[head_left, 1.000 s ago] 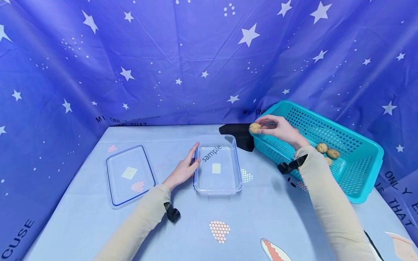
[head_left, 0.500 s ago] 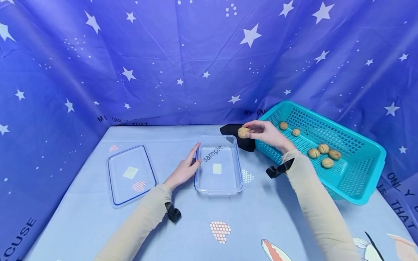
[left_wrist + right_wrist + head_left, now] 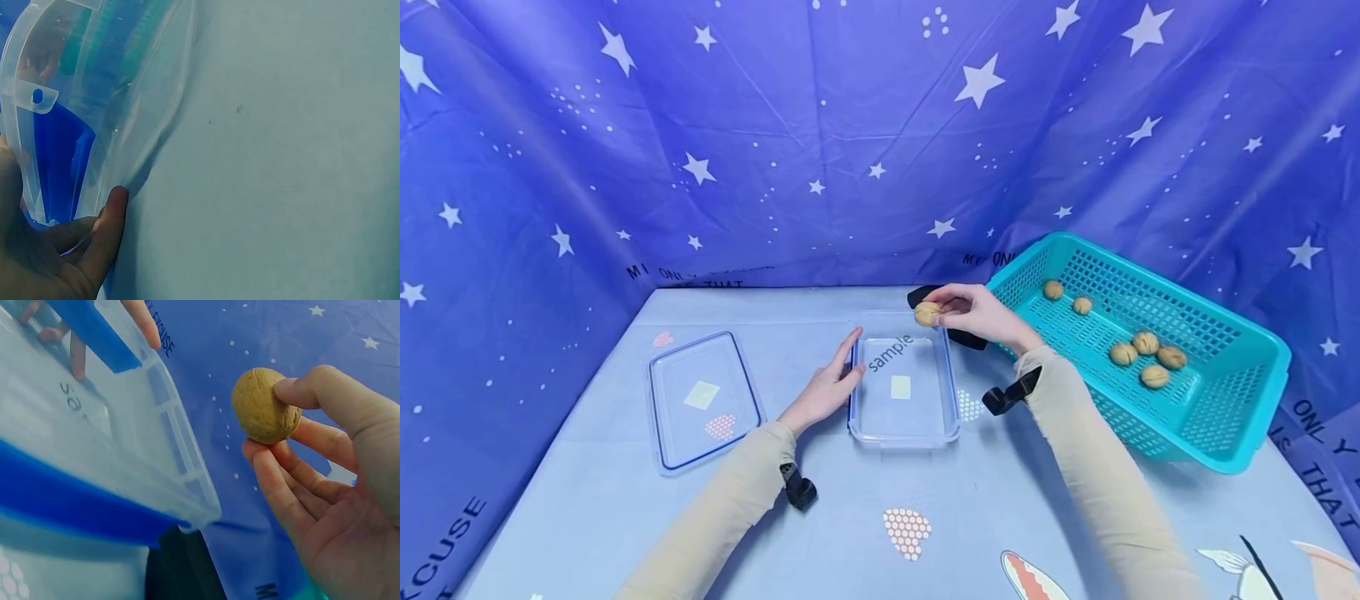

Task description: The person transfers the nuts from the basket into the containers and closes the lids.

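Note:
Between thumb and fingertips my right hand (image 3: pixel 981 315) pinches a walnut (image 3: pixel 927 313), which overlaps the far right corner of a clear food container (image 3: pixel 904 442). In the right wrist view, the walnut (image 3: pixel 265 406) appears just beyond the container's rim (image 3: pixel 181 444). My left hand (image 3: pixel 823 392) rests against the container's left side, its fingers extended along the wall; the left wrist view shows fingers (image 3: pixel 112 219) touching the clear plastic. The word "sample" and a pale label (image 3: pixel 900 387) show at the container's base.
Several walnuts (image 3: pixel 1146 342) lie in a turquoise perforated basket (image 3: pixel 1225 450) on the right. The container's clear, blue-edged lid (image 3: pixel 703 442) lies on the table at left. A black flat object (image 3: pixel 966 338) sits behind my right hand. A blue star-patterned cloth (image 3: pixel 820 125) hangs behind the table.
My right hand has carried the walnut left, from over the basket's rim to the container's far right corner. The left hand stays against the container's side.

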`<act>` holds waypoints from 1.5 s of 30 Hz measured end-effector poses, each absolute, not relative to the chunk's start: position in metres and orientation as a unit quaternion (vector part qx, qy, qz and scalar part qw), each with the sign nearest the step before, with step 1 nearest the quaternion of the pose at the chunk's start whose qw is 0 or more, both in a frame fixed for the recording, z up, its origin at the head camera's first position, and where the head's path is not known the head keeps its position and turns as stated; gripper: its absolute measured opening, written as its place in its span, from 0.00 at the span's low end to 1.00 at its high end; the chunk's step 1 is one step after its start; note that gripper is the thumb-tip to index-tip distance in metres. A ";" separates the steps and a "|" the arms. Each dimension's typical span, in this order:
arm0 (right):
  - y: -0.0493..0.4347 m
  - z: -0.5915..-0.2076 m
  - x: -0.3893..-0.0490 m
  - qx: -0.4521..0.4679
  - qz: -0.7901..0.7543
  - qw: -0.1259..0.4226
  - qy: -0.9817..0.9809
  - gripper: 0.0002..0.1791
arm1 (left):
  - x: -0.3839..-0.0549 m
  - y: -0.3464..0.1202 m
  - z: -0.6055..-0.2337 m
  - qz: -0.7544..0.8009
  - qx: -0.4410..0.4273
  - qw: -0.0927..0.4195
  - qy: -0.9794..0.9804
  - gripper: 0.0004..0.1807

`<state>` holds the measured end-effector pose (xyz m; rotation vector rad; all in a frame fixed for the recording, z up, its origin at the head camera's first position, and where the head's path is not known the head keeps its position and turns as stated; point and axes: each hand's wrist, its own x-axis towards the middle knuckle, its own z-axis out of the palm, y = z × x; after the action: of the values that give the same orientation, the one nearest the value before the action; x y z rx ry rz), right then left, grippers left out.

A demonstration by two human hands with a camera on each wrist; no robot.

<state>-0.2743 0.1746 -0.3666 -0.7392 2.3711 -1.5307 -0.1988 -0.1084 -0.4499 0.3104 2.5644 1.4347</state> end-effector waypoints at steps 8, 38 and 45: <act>0.150 -0.378 -0.278 -0.273 -0.520 0.111 0.802 0.19 | -0.199 -0.107 -0.449 0.489 0.100 0.091 0.862 0.34; 0.098 -0.406 -0.282 -0.269 -0.426 0.152 0.851 0.19 | -0.199 -0.109 -0.450 0.485 0.110 0.095 0.863 0.34; 0.092 -0.412 -0.280 -0.284 -0.380 0.100 0.875 0.14 | -0.199 -0.108 -0.449 0.483 0.106 0.093 0.864 0.34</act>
<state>-0.2796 0.0924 -0.4120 -0.8385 2.5866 -1.1226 -0.1988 -0.1080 -0.4494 0.3155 2.5660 1.4329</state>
